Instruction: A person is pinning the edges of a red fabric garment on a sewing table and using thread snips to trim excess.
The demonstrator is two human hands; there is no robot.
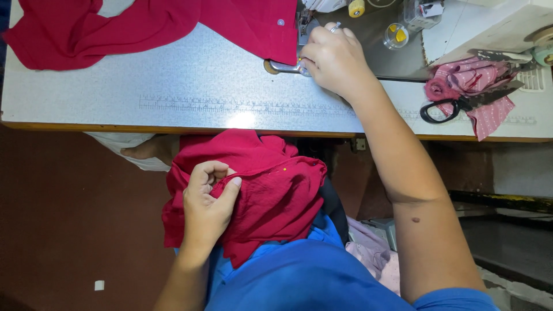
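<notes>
The person's left hand (206, 203) is closed on a bunched fold of the red garment piece (259, 196) lying in the lap, thumb and fingers pinching its upper edge. That piece sits below the table edge, at about 6 o'clock from the sewing machine's presser foot (291, 64); its long axis runs roughly left to right, its pinched edge pointing toward 3 o'clock, where a yellow-headed pin (286, 169) sticks in the cloth. The right hand (334, 57) reaches up to the presser foot, fingers curled down beside it; whether it grips anything cannot be told. A second red cloth (144, 26) with a small button spreads across the grey table (190, 86) from the foot toward 9 o'clock, its long axis also left to right. At 3 o'clock from the right hand, black-handled scissors (461, 103) lie on pink patterned fabric (489, 92), blades pointing right. Yellow bobbins (396, 34) sit at 1 o'clock.
</notes>
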